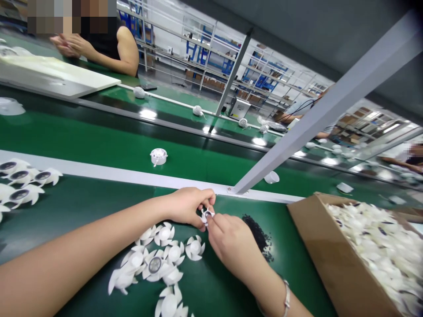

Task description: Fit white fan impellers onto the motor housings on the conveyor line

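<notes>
A small white fan wheel [207,215] with a dark ring in its hub is held between my two hands. My left hand [189,206] is closed, its thumb and fingers pinching the wheel from the left. From the right, my right hand [231,240] presses closed fingertips on the hub; whether a small part is between them is hidden. Below my hands lies a loose group of white fan wheels [164,233], most with plain hubs up and one showing a dark ring [155,265]. Beside my right hand is a pile of tiny black parts [256,233].
A cardboard box [317,251] full of white fan wheels stands at right. More wheels [20,176] lie at far left. Beyond a white rail [132,177], a green conveyor belt carries a round white housing [159,156]. A grey post [291,127] slants upward. A co-worker [109,48] sits across.
</notes>
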